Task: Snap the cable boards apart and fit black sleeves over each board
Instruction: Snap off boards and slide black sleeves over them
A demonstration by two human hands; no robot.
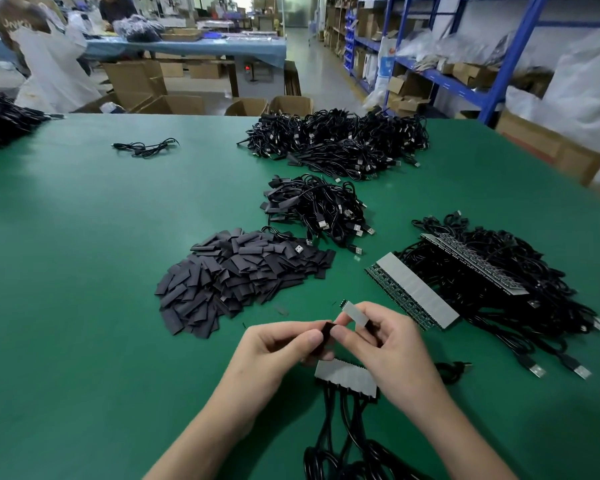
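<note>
as hands [278,344] [388,344] pinch them, sleeve [327,332] touches board [352,312].

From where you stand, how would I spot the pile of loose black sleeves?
Look at the green table. Just beyond the left hand lies the sleeve pile. Unlike the cable heaps behind and beside it, it is short flat dark strips rather than coiled wires.

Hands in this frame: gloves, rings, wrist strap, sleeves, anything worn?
Nothing worn that shows. The left hand and right hand are bare: no gloves, rings, watch or wrist strap. The forearms are uncovered down to the frame edge, with no sleeve in view. Nails look short and plain.
</note>
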